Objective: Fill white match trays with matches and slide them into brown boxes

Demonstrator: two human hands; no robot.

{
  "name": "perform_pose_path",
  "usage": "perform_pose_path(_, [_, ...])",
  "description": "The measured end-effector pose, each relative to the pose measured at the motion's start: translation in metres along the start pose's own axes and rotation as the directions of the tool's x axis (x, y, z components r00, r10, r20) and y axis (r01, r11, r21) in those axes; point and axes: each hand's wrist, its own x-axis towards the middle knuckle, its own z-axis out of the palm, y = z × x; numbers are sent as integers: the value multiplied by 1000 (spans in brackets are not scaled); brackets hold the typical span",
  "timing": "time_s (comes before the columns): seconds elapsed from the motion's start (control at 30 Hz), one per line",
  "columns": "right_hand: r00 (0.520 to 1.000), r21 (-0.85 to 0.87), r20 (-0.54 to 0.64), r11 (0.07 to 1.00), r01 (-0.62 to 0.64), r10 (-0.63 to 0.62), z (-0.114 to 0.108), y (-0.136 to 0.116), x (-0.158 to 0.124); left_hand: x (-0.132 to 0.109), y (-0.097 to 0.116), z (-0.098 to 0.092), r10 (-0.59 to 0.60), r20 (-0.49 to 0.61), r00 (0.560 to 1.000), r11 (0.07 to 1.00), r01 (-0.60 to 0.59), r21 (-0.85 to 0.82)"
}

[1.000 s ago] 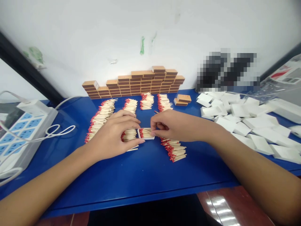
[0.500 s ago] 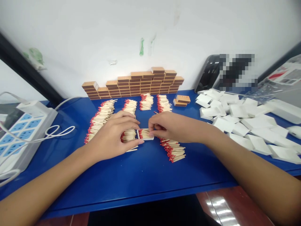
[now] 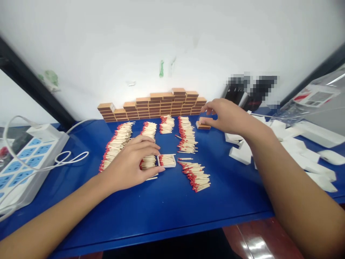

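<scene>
My left hand (image 3: 132, 162) rests on the blue table (image 3: 161, 205) with its fingers curled round the left end of a small white tray (image 3: 167, 160) filled with red-tipped matches. My right hand (image 3: 229, 116) is stretched out to the back of the table, fingertips pinching a brown matchbox sleeve (image 3: 202, 125) that lies flat there. Rows of loose matches (image 3: 185, 135) lie between the two hands, and another heap (image 3: 195, 174) sits just right of the tray.
A wall of stacked brown matchboxes (image 3: 156, 104) lines the back edge. White empty trays (image 3: 296, 144) are piled at the right. A white power strip (image 3: 24, 158) with its cable lies at the left. The table's front edge (image 3: 161, 233) is near me.
My right hand left the filled tray and reached back and to the right onto the brown sleeve. My left hand stayed at the tray. The camera tilted slightly.
</scene>
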Motion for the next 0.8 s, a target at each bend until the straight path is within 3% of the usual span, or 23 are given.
perform_pose_path(0.1, [995, -139, 93, 990, -26, 39, 11, 30, 6, 0, 0, -1, -8, -3, 1000, 1000, 8, -3])
perform_pose_path(0.2, [982, -147, 176, 988, -48, 74, 17, 39, 7, 0, -2, -2, -6, -49, 999, 1000, 6, -14])
perform_pose_path(0.53, [991, 217, 133, 976, -9, -20, -13, -14, -8, -1, -7, -6, -60, -221, 973, 995, 75, 60])
perform_pose_path(0.7, [962, 22, 242, 991, -136, 127, -6, 8, -4, -1, -6, -6, -45, -246, 968, 995, 65, 76])
perform_pose_path(0.8, [973, -25, 187, 991, -132, 135, 3, 27, 2, -1, -6, -6, -38, -244, 969, 996, 57, 68])
